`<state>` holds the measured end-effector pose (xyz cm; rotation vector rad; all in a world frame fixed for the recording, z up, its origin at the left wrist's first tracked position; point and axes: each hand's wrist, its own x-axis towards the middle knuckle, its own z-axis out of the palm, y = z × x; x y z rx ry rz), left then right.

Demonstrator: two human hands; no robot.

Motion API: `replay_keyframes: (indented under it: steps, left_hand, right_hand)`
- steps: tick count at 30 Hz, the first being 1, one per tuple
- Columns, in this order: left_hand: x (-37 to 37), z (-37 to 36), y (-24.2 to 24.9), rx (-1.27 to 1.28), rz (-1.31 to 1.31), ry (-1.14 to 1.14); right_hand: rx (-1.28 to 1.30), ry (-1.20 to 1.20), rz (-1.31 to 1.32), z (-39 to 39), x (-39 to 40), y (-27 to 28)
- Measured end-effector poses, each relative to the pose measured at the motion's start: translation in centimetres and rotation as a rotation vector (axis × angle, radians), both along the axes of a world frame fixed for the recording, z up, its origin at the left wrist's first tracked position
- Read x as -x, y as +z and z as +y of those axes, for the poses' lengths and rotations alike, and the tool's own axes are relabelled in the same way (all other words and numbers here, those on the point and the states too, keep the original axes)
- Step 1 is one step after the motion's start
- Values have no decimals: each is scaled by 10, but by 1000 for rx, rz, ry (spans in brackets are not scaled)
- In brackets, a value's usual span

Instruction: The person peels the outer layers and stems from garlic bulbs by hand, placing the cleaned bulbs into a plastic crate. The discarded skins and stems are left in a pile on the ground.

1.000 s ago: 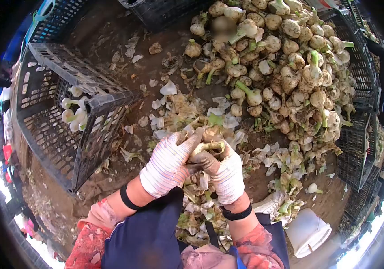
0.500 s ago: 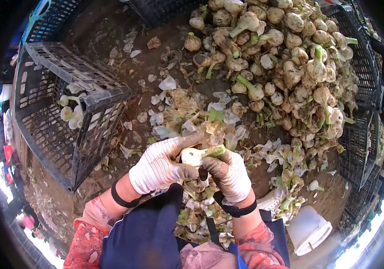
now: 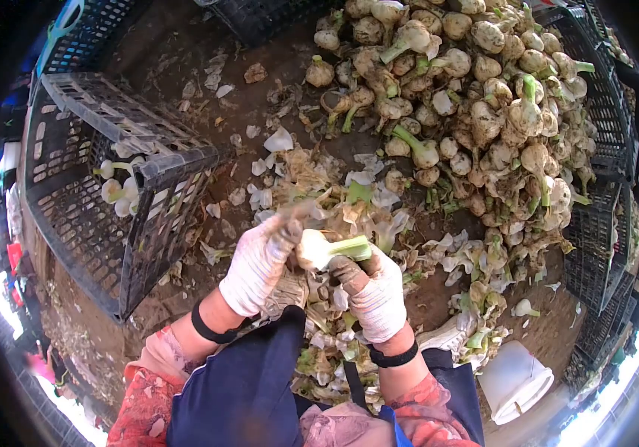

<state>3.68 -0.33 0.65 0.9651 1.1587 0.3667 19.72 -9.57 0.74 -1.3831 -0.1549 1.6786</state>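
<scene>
Bare dirt ground point(image 3: 185, 45), seen from a head camera through a round fisheye frame with dark, cut-off corners. Far right, a big heap of muddy bulbs point(image 3: 476, 97) with green stalks, partly beyond the top edge. Far left, a black plastic crate point(image 3: 103, 223) tipped on its side, a few clean white bulbs point(image 3: 122, 195) inside. Near centre, two gloved hands amid scattered peelings point(image 3: 297, 179). Right hand point(image 3: 375, 294) clenched around a pale peeled bulb point(image 3: 318, 249) with a green stalk. Left hand point(image 3: 260, 261) beside it, fingertips blurred, pinching a strip of skin; grip hard to make out. Near right, a white bucket point(image 3: 513, 384), partly cut off.
</scene>
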Motion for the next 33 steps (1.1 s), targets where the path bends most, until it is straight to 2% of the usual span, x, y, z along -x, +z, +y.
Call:
replay_keyframes:
  steps: [1,2,3,4,5,6,7,8,9,10,11,12,14,15,16,18,19,20,22,24,25,26,28,29,30,33]
  left_hand:
    - [4,-2,4,-65,-109,18]
    - [2,-3,8,-65,-108,18]
    - [-3,-4,13,-167,-91,-125]
    - [-4,-5,16,-268,-70,-265]
    - [0,-7,9,-129,-33,-251]
    - [2,-3,12,-130,-29,-252]
    - [2,3,17,55,-94,-213]
    - [3,9,20,240,-159,-172]
    - [8,13,21,320,-277,-126]
    - [10,12,18,319,-277,-127]
    - [11,10,14,344,-342,-106]
    - [11,8,12,369,-408,-88]
    - [10,8,19,429,-460,-87]
    - [11,5,20,456,-447,-59]
    - [9,5,22,479,-438,-37]
    - [2,4,23,426,-421,-65]
    - [2,2,18,391,-381,-61]
    - [1,1,15,348,-343,-57]
    - [-5,4,22,430,-388,-64]
    - [-9,-3,18,313,-352,-84]
    - [-7,-2,19,351,-356,-139]
    - [-6,-2,18,351,-353,-144]
    - [-6,-4,14,398,-438,-216]
    - [-8,-4,16,402,-469,-226]
    - [-11,-6,17,402,-464,-224]
    - [-13,-14,14,345,-410,-170]
  right_hand:
    - [-55,-4,-91,-1,0,-1]
    - [-111,-8,-182,-3,0,-3]
    - [-152,40,-289,-6,-2,-5]
    - [-153,42,-285,-7,-4,-6]
    - [-240,90,-385,-8,-4,-7]
    - [-328,135,-485,-7,-5,-6]
    - [-235,136,-370,-6,-8,2]
    - [-236,137,-369,-5,-7,3]
    - [-142,-24,-170,-3,-5,4]
    - [-47,-183,29,-2,-4,5]
    - [-33,-264,158,-1,-5,2]
    - [-34,-267,157,0,-6,-4]
    - [17,-442,108,2,-10,-26]
    - [83,-374,-21,3,-14,-34]
    - [77,11,-381,-26,-26,-87]
    - [58,428,-581,-24,-21,-56]
    - [-113,448,-763,-34,-16,-62]
    - [-163,418,-693,-39,-21,-54]
    - [-224,145,-523,-38,-21,-31]
    - [-278,-26,-155,-40,-25,2]
    - [-402,57,-239,-36,-33,12]
    - [-402,51,-239,-36,-35,16]
    - [-225,-131,25,-32,-38,25]
    - [-154,-49,-78,-27,-43,32]
    - [-154,-49,-72,-27,-41,29]
    - [-295,75,-232,-29,-25,9]
